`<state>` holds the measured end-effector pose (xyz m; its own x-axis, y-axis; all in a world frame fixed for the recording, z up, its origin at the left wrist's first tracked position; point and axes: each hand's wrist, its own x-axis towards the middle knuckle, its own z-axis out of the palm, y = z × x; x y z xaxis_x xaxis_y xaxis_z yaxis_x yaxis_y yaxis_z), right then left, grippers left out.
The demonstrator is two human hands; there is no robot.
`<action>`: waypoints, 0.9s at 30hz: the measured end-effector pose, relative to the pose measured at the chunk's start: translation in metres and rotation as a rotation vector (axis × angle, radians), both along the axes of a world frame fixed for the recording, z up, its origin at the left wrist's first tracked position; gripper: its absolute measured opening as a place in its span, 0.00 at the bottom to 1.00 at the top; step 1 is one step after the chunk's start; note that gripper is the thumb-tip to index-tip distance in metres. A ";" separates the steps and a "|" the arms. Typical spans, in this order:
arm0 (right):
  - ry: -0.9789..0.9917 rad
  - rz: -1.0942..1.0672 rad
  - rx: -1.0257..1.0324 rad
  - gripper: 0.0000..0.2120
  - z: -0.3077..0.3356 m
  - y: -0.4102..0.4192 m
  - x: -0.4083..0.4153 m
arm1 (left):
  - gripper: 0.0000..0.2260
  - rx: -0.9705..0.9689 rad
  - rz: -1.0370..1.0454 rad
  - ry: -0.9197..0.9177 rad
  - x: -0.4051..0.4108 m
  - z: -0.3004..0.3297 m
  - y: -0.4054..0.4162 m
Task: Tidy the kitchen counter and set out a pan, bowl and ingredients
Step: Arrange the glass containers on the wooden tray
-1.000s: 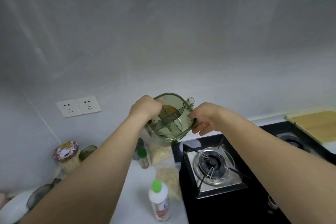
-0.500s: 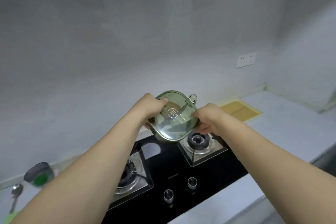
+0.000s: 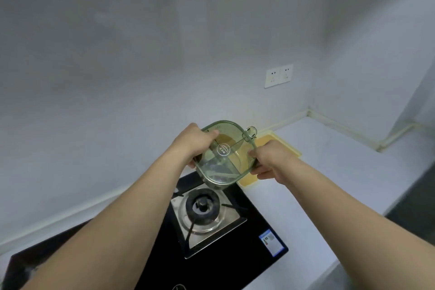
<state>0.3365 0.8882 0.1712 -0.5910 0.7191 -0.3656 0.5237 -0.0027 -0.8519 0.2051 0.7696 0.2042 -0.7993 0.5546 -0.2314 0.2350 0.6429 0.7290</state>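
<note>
Fingers (image 3: 211, 135) of our left hand (image 3: 193, 141) and right hand (image 3: 270, 160) close on opposite rims of the green divided container (image 3: 226, 155), carrying it level above the stove (image 3: 207, 209) toward the bare worktop (image 3: 329, 172).

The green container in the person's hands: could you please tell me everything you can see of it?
The green container is a rounded-square box of clear, green-tinted plastic, with inner dividers and a round white mark at its centre. A small clear loop juts from its far right corner. It is held tilted in the air, above the stove's far edge. The left hand grips its left rim and the right hand its right rim. Its contents are unclear.
</note>
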 end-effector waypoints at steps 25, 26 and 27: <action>-0.223 0.275 -0.136 0.07 -0.155 0.274 -0.142 | 0.44 -0.003 0.386 0.070 -0.103 -0.192 0.263; -0.243 0.306 -0.149 0.05 -0.168 0.276 -0.147 | 0.44 0.003 0.404 0.070 -0.104 -0.206 0.264; -0.249 0.324 -0.153 0.03 -0.180 0.277 -0.151 | 0.44 0.013 0.418 0.069 -0.105 -0.217 0.264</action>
<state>0.1857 1.1649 -0.0084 -0.6576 0.4375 -0.6133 0.7076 0.0791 -0.7022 0.0999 1.0338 -0.0126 -0.9695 0.1816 -0.1646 0.0044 0.6841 0.7293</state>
